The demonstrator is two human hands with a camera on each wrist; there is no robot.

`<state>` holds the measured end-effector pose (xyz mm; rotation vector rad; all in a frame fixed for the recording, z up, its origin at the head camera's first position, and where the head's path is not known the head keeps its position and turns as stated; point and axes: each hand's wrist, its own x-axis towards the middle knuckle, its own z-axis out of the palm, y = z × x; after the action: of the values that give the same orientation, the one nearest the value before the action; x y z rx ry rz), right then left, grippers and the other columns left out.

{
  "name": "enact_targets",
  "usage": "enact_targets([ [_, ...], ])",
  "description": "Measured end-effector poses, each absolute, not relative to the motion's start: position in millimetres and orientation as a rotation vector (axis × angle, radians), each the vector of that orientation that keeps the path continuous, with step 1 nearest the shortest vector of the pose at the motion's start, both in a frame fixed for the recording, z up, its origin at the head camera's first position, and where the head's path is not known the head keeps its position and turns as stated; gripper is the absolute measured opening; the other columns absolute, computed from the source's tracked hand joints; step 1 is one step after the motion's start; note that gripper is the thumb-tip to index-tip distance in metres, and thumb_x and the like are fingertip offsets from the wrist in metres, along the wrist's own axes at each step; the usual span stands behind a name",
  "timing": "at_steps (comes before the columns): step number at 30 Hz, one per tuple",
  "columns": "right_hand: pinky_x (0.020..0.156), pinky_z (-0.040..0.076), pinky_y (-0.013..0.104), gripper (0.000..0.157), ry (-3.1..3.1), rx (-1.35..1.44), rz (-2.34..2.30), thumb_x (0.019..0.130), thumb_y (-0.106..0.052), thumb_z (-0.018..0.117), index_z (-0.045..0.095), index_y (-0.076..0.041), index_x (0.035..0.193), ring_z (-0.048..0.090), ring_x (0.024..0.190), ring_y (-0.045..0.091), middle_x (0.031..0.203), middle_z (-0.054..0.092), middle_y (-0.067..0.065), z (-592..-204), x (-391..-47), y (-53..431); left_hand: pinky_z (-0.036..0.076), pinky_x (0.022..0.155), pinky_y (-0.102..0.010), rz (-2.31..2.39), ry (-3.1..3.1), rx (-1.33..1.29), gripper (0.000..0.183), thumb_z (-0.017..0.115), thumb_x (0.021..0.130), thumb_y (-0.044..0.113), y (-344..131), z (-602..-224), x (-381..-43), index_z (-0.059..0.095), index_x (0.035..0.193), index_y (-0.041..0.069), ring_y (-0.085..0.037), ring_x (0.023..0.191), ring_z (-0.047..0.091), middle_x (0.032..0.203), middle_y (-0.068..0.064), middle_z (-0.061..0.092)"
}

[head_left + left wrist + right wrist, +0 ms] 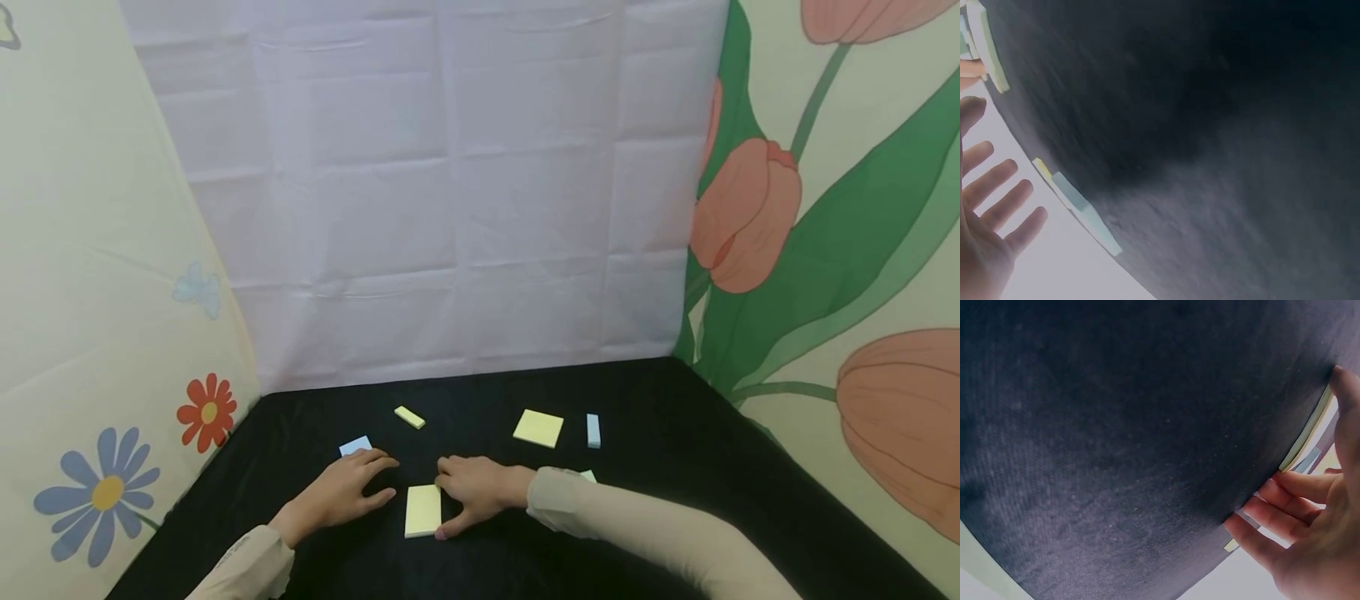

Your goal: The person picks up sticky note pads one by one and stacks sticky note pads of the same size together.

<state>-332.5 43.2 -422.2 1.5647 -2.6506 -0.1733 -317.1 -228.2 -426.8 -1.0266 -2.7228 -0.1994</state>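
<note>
Yellow pad (423,511): my landmark, flat on black cloth (465,577) between both hands.
Right hand (480,486): I see thumb and index finger pinching the yellow pad along its right side.
Left hand (337,487): left of the yellow pad, fingers relaxed, holding nothing.
Yellow square (538,428): beyond the yellow pad, rightward.
</note>
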Motion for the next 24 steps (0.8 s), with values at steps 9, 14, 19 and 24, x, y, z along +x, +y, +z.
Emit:
enact_targets([
  [9,0.064,0.041,0.017,0.067,-2.659,1.558,-0.177,0.086,-0.071,0.058,0.063,-0.011,0.115,0.043,0.079,0.004,0.099,0.047,-0.005,-423,-331,44,0.045,0.097,-0.052,-0.205,-2.757,-0.966,0.041,0.063,0.097,0.038,-237,-428,-324,0.063,0.127,0.010,-0.031,0.118,0.057,0.127,-0.010,0.060],
  [14,0.063,0.040,0.017,0.066,-2.643,1.559,-0.174,0.086,-0.071,0.058,0.064,-0.011,0.114,0.043,0.078,0.004,0.098,0.047,-0.005,-423,-331,45,0.045,0.096,-0.054,-0.226,-2.752,-0.940,0.042,0.062,0.098,0.037,-242,-430,-328,0.062,0.129,0.008,-0.033,0.119,0.055,0.129,-0.012,0.058],
  [19,0.063,0.039,0.016,0.065,-2.639,1.570,-0.172,0.086,-0.071,0.058,0.063,-0.012,0.113,0.042,0.078,0.004,0.098,0.046,-0.005,-423,-332,45,0.044,0.096,-0.056,-0.233,-2.773,-0.919,0.043,0.062,0.098,0.037,-246,-430,-330,0.061,0.130,0.008,-0.035,0.120,0.053,0.130,-0.012,0.056],
  [24,0.062,0.038,0.016,0.066,-2.634,1.573,-0.177,0.086,-0.071,0.057,0.063,-0.011,0.114,0.042,0.077,0.004,0.097,0.045,-0.006,-424,-333,45,0.044,0.096,-0.056,-0.225,-2.775,-0.901,0.042,0.063,0.098,0.034,-248,-430,-332,0.061,0.130,0.008,-0.036,0.122,0.052,0.130,-0.012,0.056],
])
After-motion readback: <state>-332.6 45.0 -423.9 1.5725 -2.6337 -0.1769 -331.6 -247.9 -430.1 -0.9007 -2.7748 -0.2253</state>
